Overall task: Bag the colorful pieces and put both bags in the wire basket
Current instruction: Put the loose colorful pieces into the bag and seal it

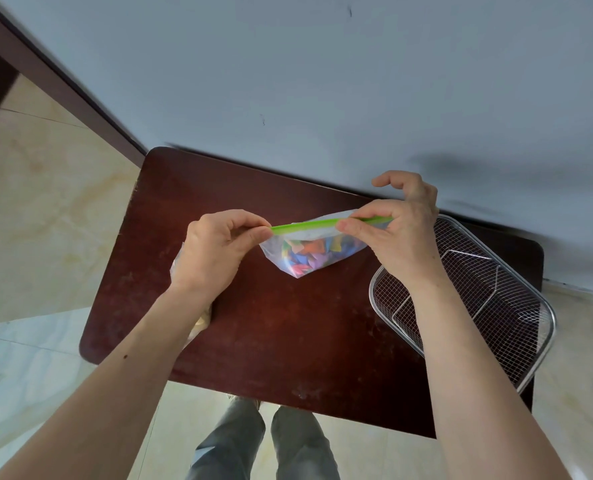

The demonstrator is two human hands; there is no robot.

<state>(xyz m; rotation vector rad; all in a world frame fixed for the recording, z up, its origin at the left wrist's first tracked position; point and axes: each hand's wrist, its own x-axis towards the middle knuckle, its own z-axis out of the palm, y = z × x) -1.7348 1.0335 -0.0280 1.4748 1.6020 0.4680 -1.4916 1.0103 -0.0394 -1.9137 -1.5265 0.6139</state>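
Both forearms reach out over the bench (288,323), and beyond them the left hand (215,251) and right hand (402,230) hold a clear zip bag (309,244) up off the dark wood. Each grip is pressed together on the green zip strip (305,226): the left pinches its near end between thumb and forefinger, the right pinches further along, with its other fingers curled loosely above.

Inside the bag, the colorful pieces (302,252) have slumped into the lowest corner. They look small and light, like folded paper, so the load should weigh little. The film is thin, soft and probably slick; it sags and will not keep a shape. The stiffer zip strip seems the sensible place to take hold, since pinching the film lower down could let it slide or squash the pieces.

Whether the zip is fully sealed is hard to judge, as the right hand's fingers cover part of it. A second bag (198,323) lies on the bench under the left wrist, mostly hidden, its contents unclear. To the right stands the wire basket (496,289), with nothing visible in it, though the right forearm covers its near edge.
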